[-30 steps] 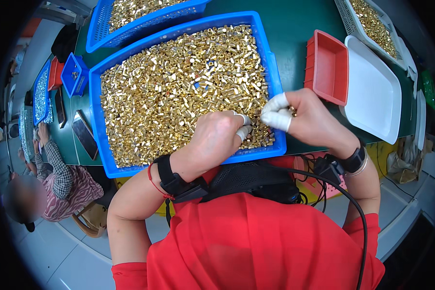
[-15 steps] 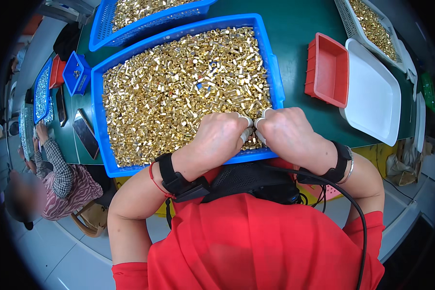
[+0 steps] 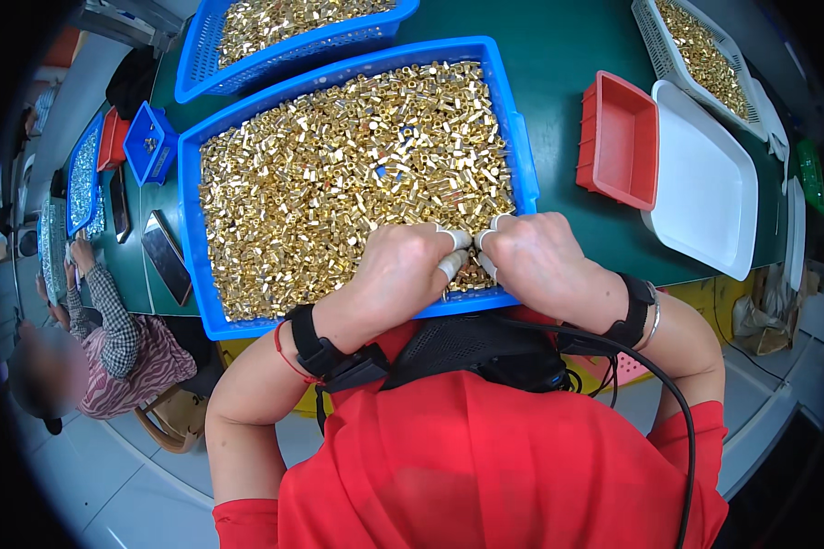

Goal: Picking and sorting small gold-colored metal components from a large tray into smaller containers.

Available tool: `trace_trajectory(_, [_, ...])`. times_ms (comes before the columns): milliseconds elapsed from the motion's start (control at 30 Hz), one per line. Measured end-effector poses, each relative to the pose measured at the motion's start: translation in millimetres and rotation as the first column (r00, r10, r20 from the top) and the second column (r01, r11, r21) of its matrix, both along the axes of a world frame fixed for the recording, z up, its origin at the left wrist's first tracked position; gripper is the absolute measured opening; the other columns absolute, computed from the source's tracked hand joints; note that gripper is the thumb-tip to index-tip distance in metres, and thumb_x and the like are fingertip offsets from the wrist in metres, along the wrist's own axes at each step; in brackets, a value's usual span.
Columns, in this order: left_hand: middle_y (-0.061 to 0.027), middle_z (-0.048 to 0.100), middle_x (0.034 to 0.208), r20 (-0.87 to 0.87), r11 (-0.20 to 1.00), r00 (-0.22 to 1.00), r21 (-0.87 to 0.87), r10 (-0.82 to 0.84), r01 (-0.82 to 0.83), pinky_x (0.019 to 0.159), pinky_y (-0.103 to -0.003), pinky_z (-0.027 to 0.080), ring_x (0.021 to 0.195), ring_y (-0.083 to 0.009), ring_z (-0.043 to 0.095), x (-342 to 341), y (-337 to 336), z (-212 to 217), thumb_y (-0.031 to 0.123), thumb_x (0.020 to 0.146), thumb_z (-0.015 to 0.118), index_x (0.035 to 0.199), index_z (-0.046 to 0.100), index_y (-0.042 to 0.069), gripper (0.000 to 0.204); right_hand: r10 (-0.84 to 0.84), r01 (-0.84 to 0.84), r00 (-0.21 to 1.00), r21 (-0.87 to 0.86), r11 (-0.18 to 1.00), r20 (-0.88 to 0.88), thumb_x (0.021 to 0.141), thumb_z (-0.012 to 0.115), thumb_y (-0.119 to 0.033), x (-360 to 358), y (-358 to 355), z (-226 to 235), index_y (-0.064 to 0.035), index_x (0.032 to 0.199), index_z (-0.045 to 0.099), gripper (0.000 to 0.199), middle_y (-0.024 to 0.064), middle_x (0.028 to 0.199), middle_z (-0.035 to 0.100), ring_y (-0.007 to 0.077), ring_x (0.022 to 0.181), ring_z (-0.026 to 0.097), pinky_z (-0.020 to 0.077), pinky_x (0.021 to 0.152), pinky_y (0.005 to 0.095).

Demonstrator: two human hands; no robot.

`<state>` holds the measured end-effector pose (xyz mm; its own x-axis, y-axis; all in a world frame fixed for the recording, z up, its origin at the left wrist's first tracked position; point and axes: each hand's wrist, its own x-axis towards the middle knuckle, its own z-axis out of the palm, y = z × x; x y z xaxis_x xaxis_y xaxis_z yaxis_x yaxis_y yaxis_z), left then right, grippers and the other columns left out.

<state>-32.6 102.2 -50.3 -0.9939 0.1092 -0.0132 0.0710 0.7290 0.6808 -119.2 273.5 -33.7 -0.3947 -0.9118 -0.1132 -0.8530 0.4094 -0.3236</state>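
Observation:
A large blue plastic basket (image 3: 189, 240) in front of me is filled with small gold-coloured metal fittings (image 3: 339, 165). Over its near right part, my left hand (image 3: 403, 267) and my right hand (image 3: 537, 261) are held close together, knuckles up. White covers sit on the thumb and index tips of both. Fingers on each side are curled and pinched, with the tips nearly meeting. Whatever lies between them is hidden or too small to make out. Two small blue bits show among the fittings near the middle of the heap.
Another blue basket (image 3: 247, 73) of fittings stands behind. To the right are a red bin (image 3: 624, 137), a white tray (image 3: 705, 183) and a white basket (image 3: 645, 37) of fittings. Left lie a phone (image 3: 165, 256) and a small blue bin (image 3: 151, 146). A co-worker (image 3: 124, 352) sits far left.
My left hand has shifted slightly left and down, leaving a slightly wider gap between the hands. Both stay pinched. The whole view has moved a little.

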Motion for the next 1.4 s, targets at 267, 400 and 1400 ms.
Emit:
trace_trajectory(267, [-0.0158,0.058,0.063,-0.013,0.983,0.995,-0.157,-0.102,0.099,0.053,-0.043,0.048,0.059,-0.0346,0.059,-4,9,0,0.014,0.078,0.066,0.075,0.064,0.003,0.011,0.001,-0.001,1.0,-0.012,1.0,0.023,0.063,0.064,-0.005,-1,0,1,-0.0044,0.067,0.06,0.005,0.0135,0.07,0.06,0.0302,0.063,0.062,0.0494,0.056,0.0414])
trace_trajectory(400, [-0.0162,0.057,0.063,-0.028,0.983,0.992,-0.135,-0.126,0.122,0.053,-0.044,0.048,0.059,-0.0348,0.059,-6,7,-3,0.014,0.078,0.065,0.074,0.063,0.003,0.011,-0.003,0.007,0.998,-0.075,0.997,0.056,0.067,0.063,-0.004,-7,3,4,-0.0032,0.067,0.059,0.004,0.0096,0.067,0.059,0.0263,0.06,0.061,0.0473,0.053,0.0384])
trace_trajectory(1400, [-0.0127,0.066,0.068,0.332,0.851,0.941,0.51,-0.06,-0.125,0.057,-0.036,0.049,0.061,-0.0238,0.063,10,-11,11,0.009,0.077,0.065,0.083,0.07,0.001,0.011,0.174,-0.175,0.984,0.033,0.984,0.031,0.065,0.061,-0.006,-17,-7,9,-0.0037,0.062,0.061,0.004,0.0135,0.066,0.061,0.0312,0.064,0.063,0.0485,0.055,0.0411])
